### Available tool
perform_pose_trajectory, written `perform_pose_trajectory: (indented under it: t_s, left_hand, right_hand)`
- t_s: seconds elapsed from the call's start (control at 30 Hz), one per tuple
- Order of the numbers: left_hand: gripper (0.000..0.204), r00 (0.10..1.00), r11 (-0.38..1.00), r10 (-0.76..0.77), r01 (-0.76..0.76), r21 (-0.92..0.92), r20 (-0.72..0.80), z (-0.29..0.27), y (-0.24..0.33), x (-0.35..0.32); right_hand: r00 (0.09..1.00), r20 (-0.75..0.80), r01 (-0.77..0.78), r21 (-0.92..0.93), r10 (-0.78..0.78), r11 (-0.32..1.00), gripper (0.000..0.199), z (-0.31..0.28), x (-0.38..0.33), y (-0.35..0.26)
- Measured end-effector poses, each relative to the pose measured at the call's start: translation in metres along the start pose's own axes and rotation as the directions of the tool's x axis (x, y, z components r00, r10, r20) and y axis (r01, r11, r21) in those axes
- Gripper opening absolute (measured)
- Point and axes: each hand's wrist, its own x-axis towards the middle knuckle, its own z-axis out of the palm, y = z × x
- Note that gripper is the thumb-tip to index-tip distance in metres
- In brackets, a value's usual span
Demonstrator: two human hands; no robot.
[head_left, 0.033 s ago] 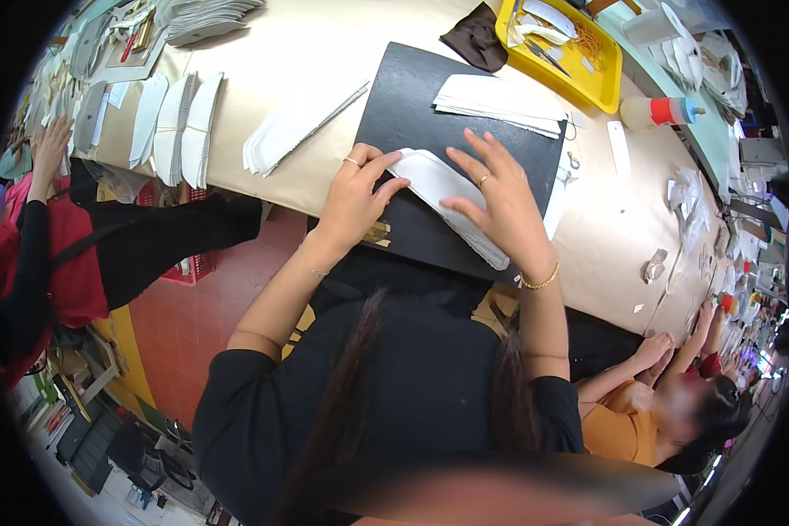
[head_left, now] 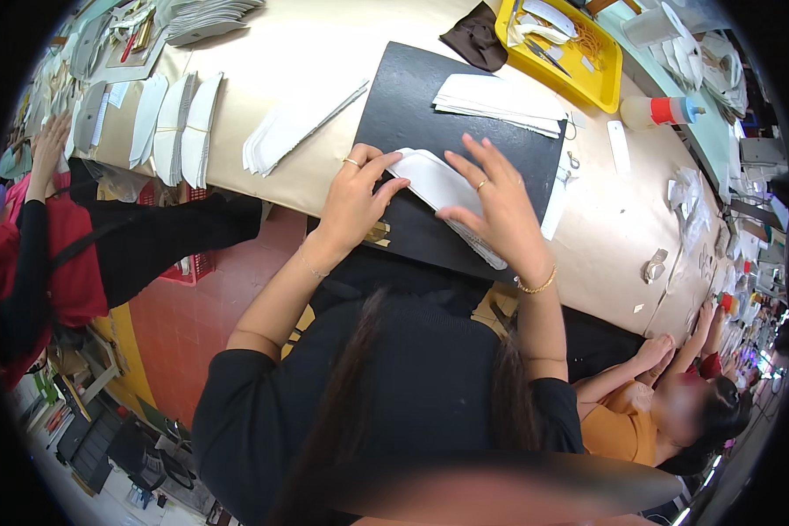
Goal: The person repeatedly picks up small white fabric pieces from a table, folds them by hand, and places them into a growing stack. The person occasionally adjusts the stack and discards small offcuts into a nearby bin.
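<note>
A stack of long white pieces (head_left: 438,180) with rounded ends, perhaps paper or fabric, lies slanting on a black board (head_left: 403,96). My left hand (head_left: 357,188) grips the stack's far left end, forefinger at its tip and thumb along the near edge. Over the right part of the stack is my right hand (head_left: 497,197), fingers spread and raised, thumb low over the white surface. That hand covers part of the stack, and whether it touches cannot be made out. Farther back on the board rests a second fanned pile of white pieces (head_left: 491,98).
Left of the board lies another white pile (head_left: 294,127), then banded bundles (head_left: 184,131). A yellow tray (head_left: 609,83) with scissors and rubber bands, a dark cloth (head_left: 478,37) and a red-labelled bottle (head_left: 657,111) stand at the back right. Co-workers are at both sides.
My right hand has shifted very slightly left over the stack. My left hand and the piles look unmoved.
</note>
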Motion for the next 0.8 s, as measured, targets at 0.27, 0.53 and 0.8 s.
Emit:
perform_pose_trajectory:
  t_s: [0.27,0.53,0.8]
  left_hand:
    - [0.028,0.918,0.803,-0.283,0.386,-0.455,0.279,-0.011,0.019,0.007]
    - [0.082,0.84,0.665,-0.322,0.53,-0.527,0.437,-0.015,0.012,0.022]
    - [0.042,0.782,0.582,-0.143,0.562,-0.587,0.607,-0.042,0.031,0.025]
  right_hand:
    - [0.977,-0.208,-0.033,0.095,0.052,0.995,0.077,0.041,-0.002,-0.019]
    - [0.982,-0.179,0.004,0.367,0.066,0.93,0.065,0.014,-0.003,-0.03]
    - [0.995,-0.089,0.044,-0.027,-0.046,0.999,0.071,-0.035,0.003,-0.025]
